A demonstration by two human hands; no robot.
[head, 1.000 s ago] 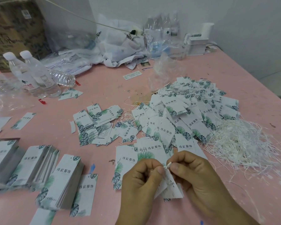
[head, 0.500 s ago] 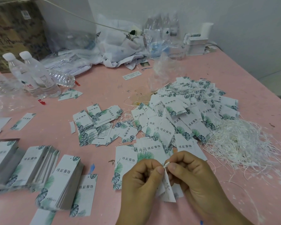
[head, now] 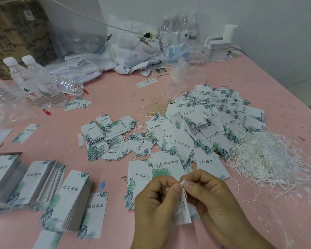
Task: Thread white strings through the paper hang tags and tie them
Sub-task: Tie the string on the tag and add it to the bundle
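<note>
Head view: both hands meet low in the frame, at about 6 o'clock, over a pink table (head: 115, 97).
String: a white string (head: 182, 183) pokes up between the two thumbs, its thin tail running down beside the tags.
Held tags: a few paper tags (head: 182, 211) hang below the fingertips, edge-on and tilted.
Left hand: left hand (head: 156, 209) has fingers curled, thumb and forefinger pinching the string and the tags' top.
Right hand: right hand (head: 214, 200) likewise curled, thumb pressed to the string end, touching the left thumb.
Loose strings: a tangled pile of strings (head: 269, 159) at 3 o'clock.
Tag heap: a heap of tags (head: 214, 123) at 1 o'clock.
Stacks: neat stacks of tags (head: 43, 186) at 9 o'clock.
Bottles: water bottles (head: 36, 81) at 10 o'clock.
</note>
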